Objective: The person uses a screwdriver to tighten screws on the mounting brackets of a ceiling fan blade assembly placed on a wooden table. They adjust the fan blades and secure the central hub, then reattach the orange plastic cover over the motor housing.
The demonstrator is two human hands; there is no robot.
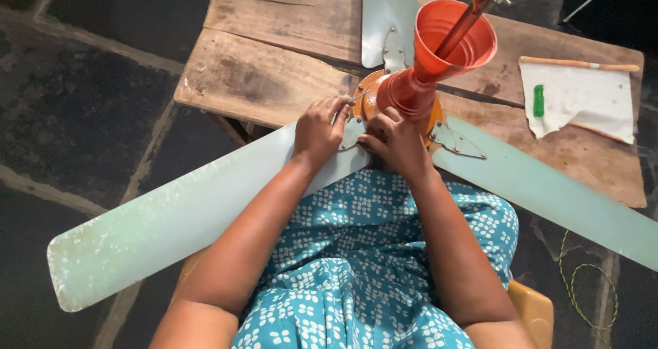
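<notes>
At fan hub (404, 92), left hand (319, 131) fingers pinching thin tool (357, 98), right hand (397, 142) curled on blade bracket (354, 132)

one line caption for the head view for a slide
Both hands, left hand and right hand, work at a ceiling fan blade bracket.

A small repair workshop, by the look of it. A rough plank worktop (260, 75) stands on a dark stone floor (82, 102), carrying a ceiling fan (404, 88) with pale green blades. At 2 o'clock lies a torn white sheet (582, 102); loose wire (582, 287) trails at 4 o'clock.
</notes>
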